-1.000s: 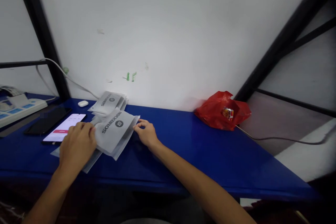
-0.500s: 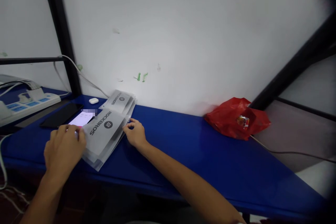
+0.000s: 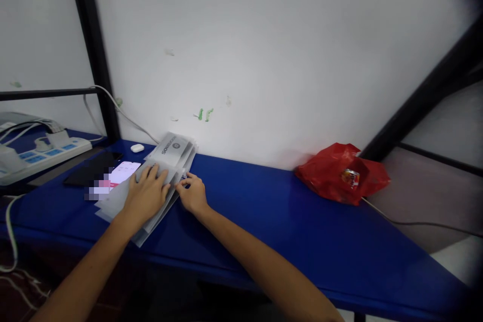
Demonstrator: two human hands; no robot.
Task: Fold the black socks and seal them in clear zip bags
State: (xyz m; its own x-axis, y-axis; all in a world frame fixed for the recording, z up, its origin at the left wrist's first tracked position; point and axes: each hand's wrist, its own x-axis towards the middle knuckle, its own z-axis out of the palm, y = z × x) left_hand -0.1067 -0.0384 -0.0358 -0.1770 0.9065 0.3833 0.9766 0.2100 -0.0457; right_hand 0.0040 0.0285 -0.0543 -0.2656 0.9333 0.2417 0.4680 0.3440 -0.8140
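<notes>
Head view: a stack of flat, pale grey plastic bags (image 3: 115,200) lies on the left part of the blue tabletop (image 3: 283,211), near its front edge and skewed to it. The left hand (image 3: 147,193) rests palm down on top of the stack with its fingers spread flat, gripping nothing. The right hand (image 3: 193,193) sits at the stack's right edge, fingers loosely curled with the tips touching the bags; whether it pinches one cannot be told. Just behind, against the white wall, lies a second pile of grey bags with dark print (image 3: 175,147). Left of the stack are a phone with a lit pink-white screen (image 3: 124,171), a dark slab-like device (image 3: 92,168) and a small white earbud case (image 3: 137,148). Farther left sits a white power strip (image 3: 41,153). Well apart to the right, a crumpled red plastic bag (image 3: 339,173) lies by the wall.
</notes>
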